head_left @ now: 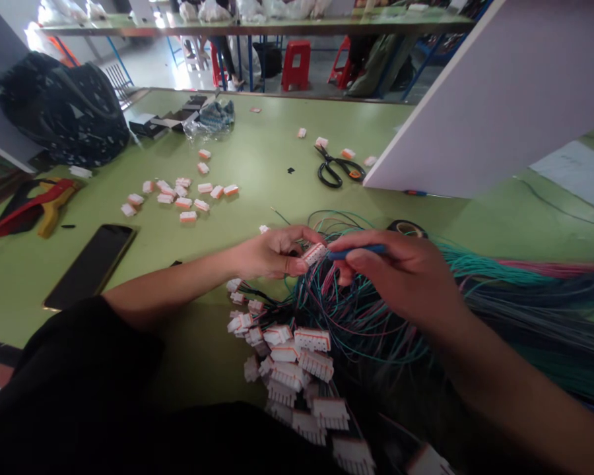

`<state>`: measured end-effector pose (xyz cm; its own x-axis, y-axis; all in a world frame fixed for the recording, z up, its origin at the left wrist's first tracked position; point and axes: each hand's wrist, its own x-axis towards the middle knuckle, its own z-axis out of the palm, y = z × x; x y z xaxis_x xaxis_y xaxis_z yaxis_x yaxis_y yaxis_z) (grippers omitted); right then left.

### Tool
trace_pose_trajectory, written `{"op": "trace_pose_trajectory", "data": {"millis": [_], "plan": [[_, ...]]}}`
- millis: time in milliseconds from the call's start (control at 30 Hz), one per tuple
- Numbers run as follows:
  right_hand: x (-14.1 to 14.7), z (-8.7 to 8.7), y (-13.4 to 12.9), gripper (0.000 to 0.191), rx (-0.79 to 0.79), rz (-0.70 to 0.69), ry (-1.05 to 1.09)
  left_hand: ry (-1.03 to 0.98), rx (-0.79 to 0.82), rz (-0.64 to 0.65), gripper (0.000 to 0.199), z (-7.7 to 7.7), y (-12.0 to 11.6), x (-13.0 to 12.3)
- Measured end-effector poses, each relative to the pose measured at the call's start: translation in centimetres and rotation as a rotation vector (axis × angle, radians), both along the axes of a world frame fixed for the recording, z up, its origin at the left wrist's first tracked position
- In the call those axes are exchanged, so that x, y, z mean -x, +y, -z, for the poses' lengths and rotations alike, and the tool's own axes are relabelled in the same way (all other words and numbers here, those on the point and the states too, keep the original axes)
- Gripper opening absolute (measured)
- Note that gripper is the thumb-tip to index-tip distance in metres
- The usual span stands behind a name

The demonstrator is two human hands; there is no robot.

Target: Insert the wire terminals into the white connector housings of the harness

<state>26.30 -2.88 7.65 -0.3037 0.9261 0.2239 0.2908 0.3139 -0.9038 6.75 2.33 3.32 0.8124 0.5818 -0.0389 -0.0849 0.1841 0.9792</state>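
Note:
Between the thumb and fingers of my left hand point(270, 254) is a white connector housing point(315, 254) with an orange strip. My right hand point(400, 270) grips a slim blue tool point(357, 252), perhaps a small screwdriver, its tip pointing at the connector. Whether the tip touches it I cannot tell. Beneath both hands spreads a tangle of thin green, pink and dark wires point(346, 316). Several wired white connectors point(313, 339) are piled at the near side of that bundle, toward my lap.
Loose connectors point(183, 202) are scattered left of centre. Black scissors point(337, 170) lie beside a white upright panel point(475, 105). A phone point(92, 266), a yellow-and-red tool point(39, 206) and a dark bag point(62, 109) are at left. A tape roll point(408, 229) sits behind my right hand.

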Motion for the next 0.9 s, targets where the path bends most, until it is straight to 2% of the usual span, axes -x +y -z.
{"op": "trace_pose_trajectory", "data": {"millis": [100,233,600,900], "plan": [[0.9,-0.3,-0.8,0.010,-0.061,0.153,-0.141,0.029,-0.040,-0.063,0.046,0.2,-0.2,-0.2],[1.3,-0.2,-1.1,0.011,-0.118,0.246,-0.233,0.028,-0.066,-0.124,0.040,0.2,-0.5,-0.5],[1.2,0.4,-1.1,0.018,-0.174,0.317,-0.320,-0.058,-0.128,-0.172,0.037,0.3,-0.8,-0.8],[1.1,0.3,-1.0,0.019,-0.203,0.298,-0.385,0.028,-0.214,-0.247,0.035,0.9,-1.2,-0.9]]}}
